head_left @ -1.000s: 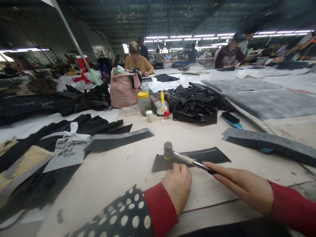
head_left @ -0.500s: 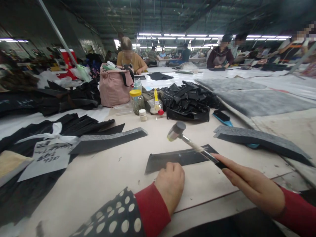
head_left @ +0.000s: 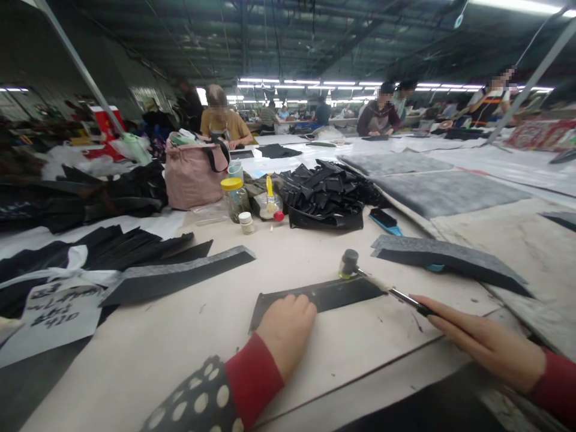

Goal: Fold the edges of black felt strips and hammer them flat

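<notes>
A flat black strip of material lies on the light table in front of me. My left hand, fingers curled, presses on the strip's near left end. My right hand grips the handle of a small hammer. The hammer's dark round head rests down on the far right part of the strip.
A grey-edged black strip and a labelled bundle lie to the left. Another grey piece lies to the right. Behind stand a jar, a brush, a pink bag and a black pile. Other people work at far tables.
The hammer head was on the strip's left part, rose half a second ago, and is now down further right. My view has shifted, so everything sits further left.
</notes>
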Demonstrator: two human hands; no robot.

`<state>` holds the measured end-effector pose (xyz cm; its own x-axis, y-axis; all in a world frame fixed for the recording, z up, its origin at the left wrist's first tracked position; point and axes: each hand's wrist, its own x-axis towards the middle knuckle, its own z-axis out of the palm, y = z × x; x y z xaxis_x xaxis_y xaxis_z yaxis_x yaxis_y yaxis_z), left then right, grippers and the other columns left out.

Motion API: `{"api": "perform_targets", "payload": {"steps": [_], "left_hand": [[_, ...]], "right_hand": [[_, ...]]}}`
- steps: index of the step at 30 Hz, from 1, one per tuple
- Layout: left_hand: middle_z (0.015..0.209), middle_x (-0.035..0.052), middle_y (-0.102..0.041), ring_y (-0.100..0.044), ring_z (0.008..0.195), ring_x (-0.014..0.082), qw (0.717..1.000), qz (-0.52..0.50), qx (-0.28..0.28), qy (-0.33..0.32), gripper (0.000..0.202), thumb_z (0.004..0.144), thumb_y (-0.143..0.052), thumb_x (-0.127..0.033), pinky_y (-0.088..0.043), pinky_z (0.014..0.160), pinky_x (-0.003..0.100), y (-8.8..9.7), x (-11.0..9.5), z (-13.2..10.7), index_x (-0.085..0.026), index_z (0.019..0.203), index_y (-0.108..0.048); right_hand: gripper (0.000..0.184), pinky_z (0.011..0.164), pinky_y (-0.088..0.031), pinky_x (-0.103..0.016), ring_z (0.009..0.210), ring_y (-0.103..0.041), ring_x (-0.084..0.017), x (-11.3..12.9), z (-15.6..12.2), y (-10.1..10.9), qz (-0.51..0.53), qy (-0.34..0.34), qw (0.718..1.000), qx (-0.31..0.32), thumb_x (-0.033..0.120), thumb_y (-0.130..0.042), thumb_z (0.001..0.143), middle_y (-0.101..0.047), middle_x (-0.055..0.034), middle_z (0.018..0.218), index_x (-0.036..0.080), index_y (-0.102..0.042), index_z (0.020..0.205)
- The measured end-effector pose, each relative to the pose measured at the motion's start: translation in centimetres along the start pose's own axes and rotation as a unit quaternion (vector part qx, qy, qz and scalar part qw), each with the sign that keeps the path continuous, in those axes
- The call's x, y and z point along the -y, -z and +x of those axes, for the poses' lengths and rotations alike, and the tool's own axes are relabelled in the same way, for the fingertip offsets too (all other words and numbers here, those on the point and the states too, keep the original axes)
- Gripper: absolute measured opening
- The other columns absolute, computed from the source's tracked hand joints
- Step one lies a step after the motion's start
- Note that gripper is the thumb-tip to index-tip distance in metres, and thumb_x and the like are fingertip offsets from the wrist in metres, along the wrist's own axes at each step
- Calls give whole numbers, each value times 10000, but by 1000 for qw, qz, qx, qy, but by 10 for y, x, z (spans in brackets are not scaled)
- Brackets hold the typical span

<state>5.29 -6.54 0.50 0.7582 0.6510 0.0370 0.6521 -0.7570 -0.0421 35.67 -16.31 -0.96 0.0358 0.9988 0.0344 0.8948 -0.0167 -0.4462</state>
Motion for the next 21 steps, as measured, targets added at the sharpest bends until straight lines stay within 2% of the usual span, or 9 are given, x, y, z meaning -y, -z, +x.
{"api": "perform_targets", "payload": {"steps": [2, 5, 7, 9, 12, 15, 18, 21], "left_hand": [[827, 45, -544, -498, 775, 195, 999, -21, -23, 26, 151, 817, -391, -120, -448, 693, 344, 2, 10, 4, -169, 841, -531], [950, 69, -541, -485, 878, 212, 993, -43, -56, 92, 212, 844, -392, -229, -425, 765, 364, 1, 23, 7, -165, 1009, -508], [988, 78, -537, -477, 918, 222, 991, -59, -49, 113, 293, 842, -406, -287, -416, 787, 368, -2, 29, 7, -161, 1097, -473], [979, 74, -539, -479, 916, 220, 991, -75, -28, 111, 310, 838, -414, -302, -417, 786, 361, -5, 32, 7, -168, 1112, -471], [964, 63, -534, -484, 905, 207, 989, -104, -15, 106, 278, 832, -426, -281, -418, 784, 343, -6, 34, 6, -183, 1083, -492], [936, 56, -535, -491, 890, 194, 985, -138, -10, 101, 229, 829, -432, -261, -421, 778, 323, -3, 33, 6, -187, 1025, -525], [905, 51, -542, -496, 856, 187, 986, -145, -20, 81, 195, 838, -414, -243, -423, 757, 319, 1, 31, 4, -192, 963, -554], [870, 44, -549, -496, 811, 184, 988, -128, -51, 63, 183, 838, -412, -228, -422, 723, 323, 6, 30, 3, -198, 927, -569]], "right_hand": [[468, 885, -435, -369, 1032, -533, -224, -1, 13, 1, -32, 45, 998, -14, 475, -306, 840, -563, -20, 1153, 255, -479, 1215], [444, 759, -488, -340, 895, -595, -214, 7, 43, 6, -117, 124, 985, -33, 448, -324, 844, -614, -60, 1047, 237, -504, 1191], [432, 652, -493, -316, 769, -609, -197, 14, 66, 5, -173, 173, 969, -41, 424, -324, 851, -627, -77, 922, 218, -511, 1182], [410, 602, -477, -297, 691, -592, -178, 18, 87, 0, -206, 211, 954, -51, 385, -328, 858, -609, -77, 820, 195, -523, 1164], [371, 651, -466, -308, 715, -568, -178, 23, 109, -10, -219, 237, 944, -72, 309, -349, 853, -597, -95, 810, 158, -544, 1130], [362, 784, -435, -353, 890, -542, -206, 37, 115, -15, -185, 246, 947, -91, 275, -361, 847, -588, -129, 986, 143, -534, 1136], [382, 846, -408, -350, 973, -520, -201, 66, 111, -17, -103, 284, 952, -42, 303, -357, 852, -568, -121, 1086, 146, -510, 1165], [344, 790, -438, -312, 880, -567, -178, 91, 108, -21, -38, 306, 948, 84, 309, -376, 839, -626, -77, 985, 177, -568, 1091]]}}
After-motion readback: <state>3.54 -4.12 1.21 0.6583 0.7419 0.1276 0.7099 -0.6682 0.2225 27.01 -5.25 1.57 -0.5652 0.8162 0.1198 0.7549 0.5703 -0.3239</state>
